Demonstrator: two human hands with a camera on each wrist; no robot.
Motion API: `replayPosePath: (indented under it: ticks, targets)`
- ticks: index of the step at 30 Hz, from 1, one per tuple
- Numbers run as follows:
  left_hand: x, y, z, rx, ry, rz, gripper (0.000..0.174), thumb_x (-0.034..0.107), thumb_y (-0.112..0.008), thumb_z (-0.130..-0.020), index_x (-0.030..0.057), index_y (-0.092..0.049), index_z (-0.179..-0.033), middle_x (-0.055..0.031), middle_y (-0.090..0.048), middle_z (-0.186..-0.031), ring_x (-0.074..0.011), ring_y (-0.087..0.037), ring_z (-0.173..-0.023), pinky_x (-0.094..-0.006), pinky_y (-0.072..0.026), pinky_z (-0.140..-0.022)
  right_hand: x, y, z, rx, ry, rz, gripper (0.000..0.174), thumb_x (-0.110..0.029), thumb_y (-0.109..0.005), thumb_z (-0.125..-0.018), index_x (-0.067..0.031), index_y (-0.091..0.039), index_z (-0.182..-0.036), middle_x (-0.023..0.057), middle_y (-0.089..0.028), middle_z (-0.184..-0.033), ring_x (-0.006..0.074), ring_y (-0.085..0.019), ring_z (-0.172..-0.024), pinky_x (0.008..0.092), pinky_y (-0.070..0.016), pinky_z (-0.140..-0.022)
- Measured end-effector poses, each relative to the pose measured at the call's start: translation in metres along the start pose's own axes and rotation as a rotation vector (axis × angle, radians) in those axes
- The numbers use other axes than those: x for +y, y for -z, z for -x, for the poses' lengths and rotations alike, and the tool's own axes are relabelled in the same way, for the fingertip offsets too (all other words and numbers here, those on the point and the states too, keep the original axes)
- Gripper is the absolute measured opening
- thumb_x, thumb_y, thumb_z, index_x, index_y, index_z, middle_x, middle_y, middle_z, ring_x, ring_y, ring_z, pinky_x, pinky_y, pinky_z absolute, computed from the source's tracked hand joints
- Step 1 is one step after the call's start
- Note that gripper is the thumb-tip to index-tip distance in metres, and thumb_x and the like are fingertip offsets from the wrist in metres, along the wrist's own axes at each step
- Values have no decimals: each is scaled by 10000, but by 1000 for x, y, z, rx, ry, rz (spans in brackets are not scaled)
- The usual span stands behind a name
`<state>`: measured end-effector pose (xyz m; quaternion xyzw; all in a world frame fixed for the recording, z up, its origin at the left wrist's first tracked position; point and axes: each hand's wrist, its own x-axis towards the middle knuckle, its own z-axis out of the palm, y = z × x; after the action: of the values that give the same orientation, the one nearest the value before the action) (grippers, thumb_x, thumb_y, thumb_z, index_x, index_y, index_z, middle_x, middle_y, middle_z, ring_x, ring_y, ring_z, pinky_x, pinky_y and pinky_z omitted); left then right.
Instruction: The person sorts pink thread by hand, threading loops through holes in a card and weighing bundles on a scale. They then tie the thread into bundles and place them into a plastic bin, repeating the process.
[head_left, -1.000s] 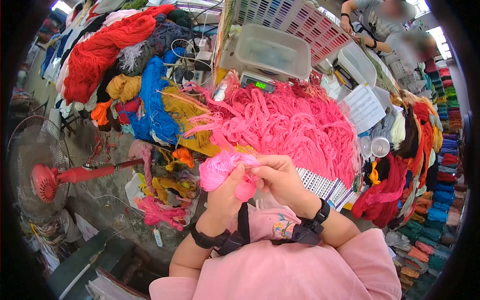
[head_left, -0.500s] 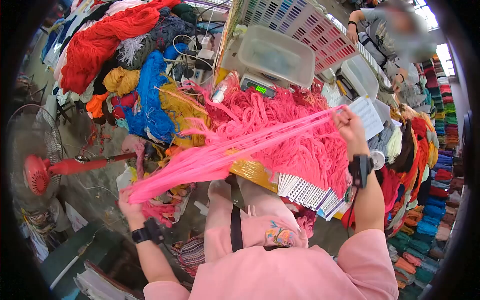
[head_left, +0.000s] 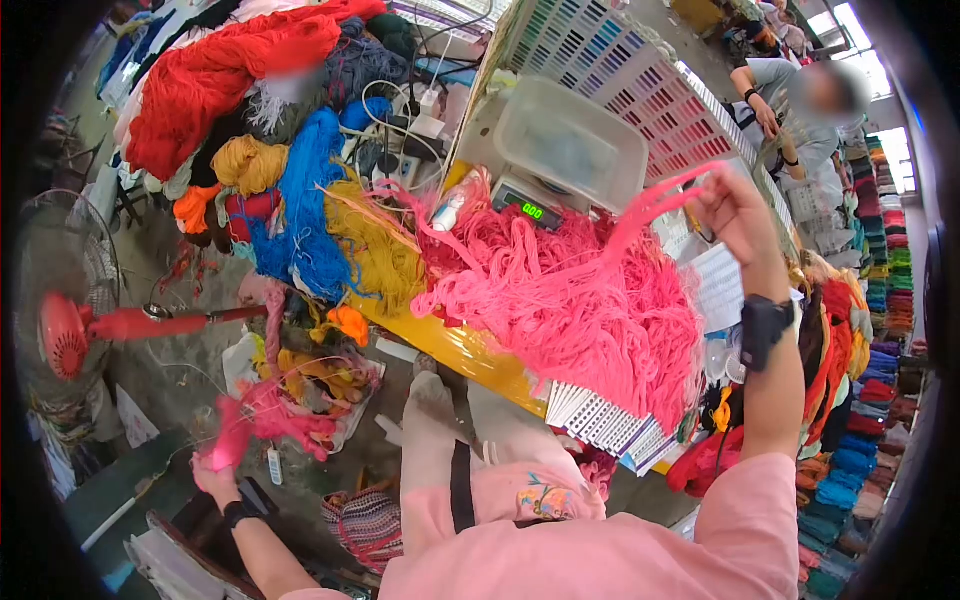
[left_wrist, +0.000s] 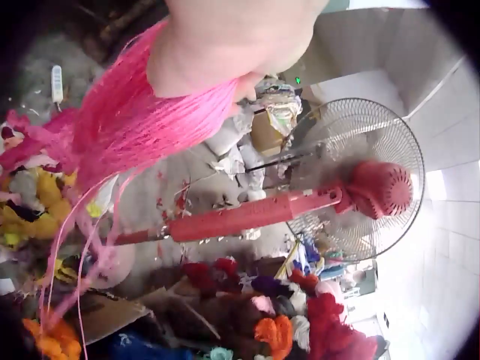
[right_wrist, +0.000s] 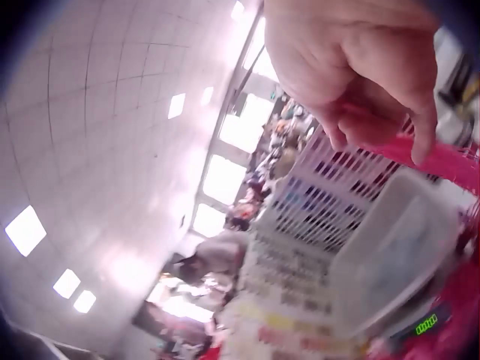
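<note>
Low at the left in the head view, my left hand [head_left: 216, 474] holds a bundle of bright pink yarn [head_left: 232, 440]. The left wrist view shows this hand gripping the yarn [left_wrist: 142, 124], its loose strands hanging down. My right hand [head_left: 738, 218] is raised over the right side of the table, its curled fingers gripping a thin bunch of pink yarn strands [head_left: 660, 195]. Those strands slope down to a large tangled heap of pink yarn [head_left: 580, 310] on the table. Between the right fingers the pink strands [right_wrist: 409, 148] also show in the right wrist view.
Behind the heap stand a scale [head_left: 530, 208] reading 0.00 and a clear plastic tub [head_left: 570, 140]. A colour-sample board [head_left: 640, 90] rises at the back. A red fan [head_left: 65, 335] stands left, heaped yarn [head_left: 230, 90] at back left. Another person [head_left: 790, 110] is at far right.
My hands were together at a pink bundle, then stretched a pink hank between them. Now they are far apart, the left lower and farther left, the right higher, each with pink yarn.
</note>
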<state>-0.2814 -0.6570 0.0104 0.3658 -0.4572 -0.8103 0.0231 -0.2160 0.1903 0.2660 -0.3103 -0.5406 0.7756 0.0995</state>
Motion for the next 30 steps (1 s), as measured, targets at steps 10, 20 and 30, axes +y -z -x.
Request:
replayPosePath:
  ticks: [10,20,30]
  targets:
    - [-61,-117,91,-441,380,207,145,172,-474,-808,102,-465,-682,65,-272,-449,-26,-243,-363,-147,-241,-365,-152,65,-59,234,653,104,125,-133,-447,-813,-30,-518,-821,44,-550,-767,136,-534,-752,312,-432,-759]
    - [-107,-194,148,-386,591,26,193,257,-451,-815,84,-507,-751,-90,-536,-800,-101,-432,-491,-192,-295,-355,123,6,-130,40,594,1659,110,-94,-523,-676,-28,-559,-756,135,-552,-643,288,-528,-600,334,-426,-556]
    - [-152,-315,209,-770,808,-12,155,178,-400,-836,71,-488,-766,67,-289,-445,-28,-225,-325,-179,-184,-345,224,-28,-8,200,378,960,200,-55,-546,-682,-10,-530,-875,141,-520,-893,248,-527,-760,293,-441,-617]
